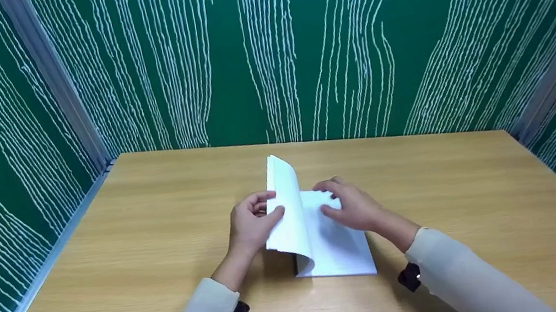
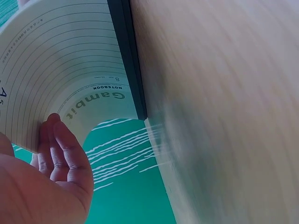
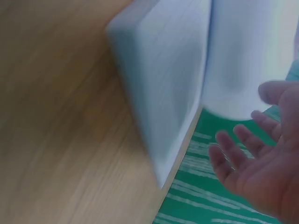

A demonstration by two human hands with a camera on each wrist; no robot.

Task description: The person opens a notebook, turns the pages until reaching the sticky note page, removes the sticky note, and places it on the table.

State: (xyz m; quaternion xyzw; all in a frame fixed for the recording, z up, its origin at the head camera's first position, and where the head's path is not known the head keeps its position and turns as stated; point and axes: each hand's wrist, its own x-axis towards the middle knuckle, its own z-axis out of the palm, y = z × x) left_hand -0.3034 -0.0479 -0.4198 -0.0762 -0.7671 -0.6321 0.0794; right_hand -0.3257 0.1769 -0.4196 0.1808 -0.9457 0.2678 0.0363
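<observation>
A notebook [image 1: 340,249] with white pages lies on the table, its front part folded up and curling to the left. My left hand [image 1: 255,224] pinches the raised cover and pages [image 1: 290,215] between thumb and fingers. In the left wrist view the cover [image 2: 70,60] shows ruled lines, the words "Gambit" and "NOTEBOOK", and a black spine strip [image 2: 127,56]. Over the right-hand pages hovers my right hand [image 1: 356,208], fingers spread and loosely bent. In the right wrist view that hand [image 3: 261,163] holds nothing and stands apart from the page block [image 3: 163,79].
The wooden table [image 1: 158,242] extends around the notebook on all sides. Green panels with white wavy lines [image 1: 273,56] rise behind and beside it, with grey posts [image 1: 56,74] at the corners. Dark wrist devices [image 1: 410,276] sit under both sleeves.
</observation>
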